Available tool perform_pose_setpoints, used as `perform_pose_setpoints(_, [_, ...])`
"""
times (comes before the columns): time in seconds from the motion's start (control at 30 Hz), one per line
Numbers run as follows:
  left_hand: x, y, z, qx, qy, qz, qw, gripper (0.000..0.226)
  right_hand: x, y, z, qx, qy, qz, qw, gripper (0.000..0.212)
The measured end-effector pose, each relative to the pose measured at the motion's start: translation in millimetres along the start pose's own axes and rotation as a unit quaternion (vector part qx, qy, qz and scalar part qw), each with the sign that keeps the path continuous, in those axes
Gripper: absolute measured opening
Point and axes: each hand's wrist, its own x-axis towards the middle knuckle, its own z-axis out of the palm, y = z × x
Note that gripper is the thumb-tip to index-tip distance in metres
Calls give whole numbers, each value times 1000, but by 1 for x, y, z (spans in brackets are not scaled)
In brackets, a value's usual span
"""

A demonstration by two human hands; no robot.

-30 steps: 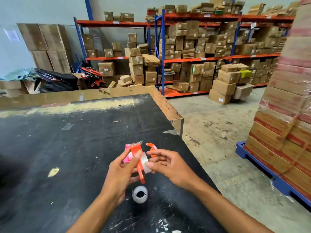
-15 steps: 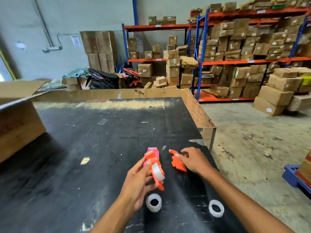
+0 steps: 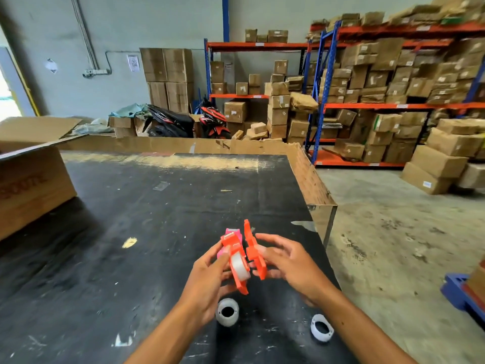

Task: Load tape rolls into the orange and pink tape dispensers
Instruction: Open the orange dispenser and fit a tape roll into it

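Note:
My left hand (image 3: 207, 277) holds the orange tape dispenser body (image 3: 236, 261) above the black table, with a clear tape roll (image 3: 240, 265) seated in it. My right hand (image 3: 291, 264) holds the dispenser's separate orange side cover (image 3: 254, 250) upright, just right of the body with a narrow gap between them. The pink dispenser (image 3: 232, 236) lies on the table behind the orange one, mostly hidden. Two more clear tape rolls rest on the table near me: one (image 3: 227, 311) below my left hand, another (image 3: 322, 329) by my right forearm.
The black table top (image 3: 131, 232) has a cardboard rim at the back and right. A large open cardboard box (image 3: 31, 177) stands on its left side. Beyond are shelving racks full of cartons, a parked motorbike, and a blue pallet (image 3: 462, 292) on the floor at right.
My right hand lifted the orange cover off the table and brought it beside the dispenser body. The camera view has swung left, and a second tape roll came into sight.

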Motion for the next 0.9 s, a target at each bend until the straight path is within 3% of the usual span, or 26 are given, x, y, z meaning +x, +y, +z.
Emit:
perform_pose_setpoints(0.57, [-11, -7, 22, 21, -43, 70, 996, 31, -48, 10, 2, -40, 91, -59, 993, 31])
perform_pose_setpoints(0.9, [-10, -1, 13, 34, -67, 94, 993, 35, -52, 9, 14, -107, 105, -151, 977, 27])
